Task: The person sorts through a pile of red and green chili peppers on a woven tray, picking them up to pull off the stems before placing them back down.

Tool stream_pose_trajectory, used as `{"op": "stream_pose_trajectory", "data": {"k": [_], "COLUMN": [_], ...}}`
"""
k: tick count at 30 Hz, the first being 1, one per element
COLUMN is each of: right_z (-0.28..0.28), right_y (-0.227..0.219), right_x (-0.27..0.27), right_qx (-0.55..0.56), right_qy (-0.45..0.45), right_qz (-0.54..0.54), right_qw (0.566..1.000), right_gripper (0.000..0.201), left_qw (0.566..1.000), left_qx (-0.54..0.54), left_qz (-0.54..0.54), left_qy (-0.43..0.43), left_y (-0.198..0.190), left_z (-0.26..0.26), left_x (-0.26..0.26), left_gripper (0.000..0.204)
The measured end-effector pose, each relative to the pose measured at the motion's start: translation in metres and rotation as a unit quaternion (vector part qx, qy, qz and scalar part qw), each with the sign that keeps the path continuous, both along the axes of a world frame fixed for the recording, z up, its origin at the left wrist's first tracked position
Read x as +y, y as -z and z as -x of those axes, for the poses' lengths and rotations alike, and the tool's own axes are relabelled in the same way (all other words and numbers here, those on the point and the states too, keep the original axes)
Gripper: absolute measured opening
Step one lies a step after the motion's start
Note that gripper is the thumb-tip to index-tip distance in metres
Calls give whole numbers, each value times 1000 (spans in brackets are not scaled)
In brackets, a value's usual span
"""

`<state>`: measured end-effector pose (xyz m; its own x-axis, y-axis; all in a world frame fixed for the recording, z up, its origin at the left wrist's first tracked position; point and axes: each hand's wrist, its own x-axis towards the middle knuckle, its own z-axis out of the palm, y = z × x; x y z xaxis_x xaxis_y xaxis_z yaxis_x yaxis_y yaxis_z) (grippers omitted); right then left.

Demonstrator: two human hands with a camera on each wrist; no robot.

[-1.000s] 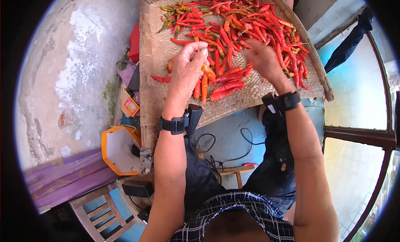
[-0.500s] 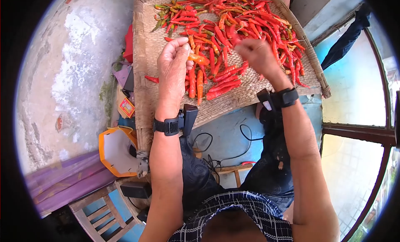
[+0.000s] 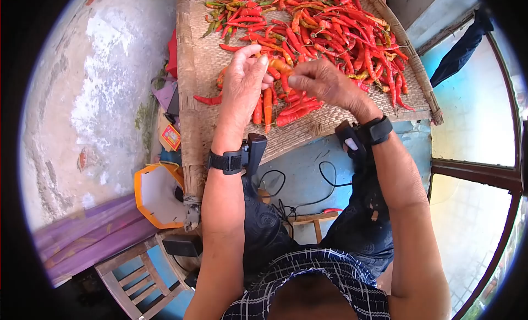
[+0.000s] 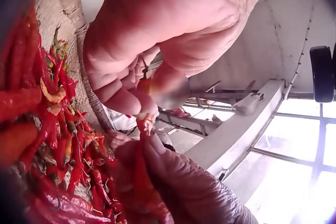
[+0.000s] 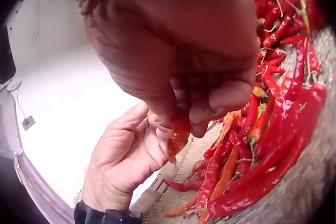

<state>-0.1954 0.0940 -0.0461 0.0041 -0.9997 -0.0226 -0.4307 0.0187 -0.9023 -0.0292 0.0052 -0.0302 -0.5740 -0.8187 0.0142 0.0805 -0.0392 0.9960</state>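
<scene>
An orange-red chili pepper (image 3: 281, 66) spans the gap between both hands above a woven tray (image 3: 201, 72). My left hand (image 3: 245, 80) pinches one end between thumb and fingertips; a thin dark stem shows there in the left wrist view. My right hand (image 3: 329, 84) grips the pepper's body (image 4: 140, 174) with thumb and fingers. Pale, seed-like bits (image 4: 148, 124) show on the pepper between the two sets of fingertips. Below the hands, several red and orange peppers (image 5: 220, 179) lie on the weave. A larger heap of red chili peppers (image 3: 352, 39) covers the tray's far right.
Greener peppers (image 3: 225, 17) lie at the tray's far left. An orange-rimmed, white-lined container (image 3: 159, 196) stands beside the tray's near left corner. Black cables (image 3: 283, 210) and a small wooden stool (image 3: 313, 218) are below. A window (image 3: 467, 116) is on the right, a wall (image 3: 104, 100) on the left.
My right hand has come left and down from the heap and now grips the pepper that my left hand holds. Another person's hands have left the top of the head view.
</scene>
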Motion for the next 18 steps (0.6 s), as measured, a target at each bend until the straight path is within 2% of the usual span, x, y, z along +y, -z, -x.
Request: {"op": "stream_pose_trajectory", "data": {"k": [1,2,3,5,6,7,8,9,10,11,13,14,17,18], "right_z": [9,15,22,44,50,50,49,48,46,40,18,11,0,-1], "right_y": [-1,-11,-16,-10,-5,4,9,14,21,32,44,44,40,38], "right_x": [2,4,7,6,5,7,8,9,9,9,12,13,11,8], "right_qx": [0,-59,-117,-304,-324,-324,-185,-43,125,200,353,350,344,372], "right_qy": [2,89,174,287,336,336,320,297,202,122,51,53,25,20], "right_qz": [0,18,36,104,124,124,111,96,67,95,128,129,73,46], "right_qw": [1000,994,977,903,875,876,923,949,969,967,926,926,936,927], "right_gripper": [28,28,28,31,33,33,35,38,41,42,38,38,35,32], "left_qw": [995,982,982,915,915,878,833,832,816,798,779,760,738,733], "left_qx": [-51,-101,-101,-285,-285,-362,-435,-435,-455,-477,-505,-529,-531,-571], "left_qz": [78,156,155,286,285,313,340,341,354,367,367,366,404,344], "left_qy": [-18,-36,-35,2,2,22,42,42,35,29,61,91,103,135], "left_y": [4,6,6,7,5,2,0,0,1,2,1,0,8,3], "left_z": [-2,-4,-7,-15,-19,-22,-24,-26,-28,-28,-26,-24,-22,-17], "left_x": [-4,-7,-10,-16,-18,-19,-20,-22,-23,-22,-19,-18,-14,-14], "left_gripper": [29,29,29,31,31,32,34,34,39,43,48,53,60,65]}}
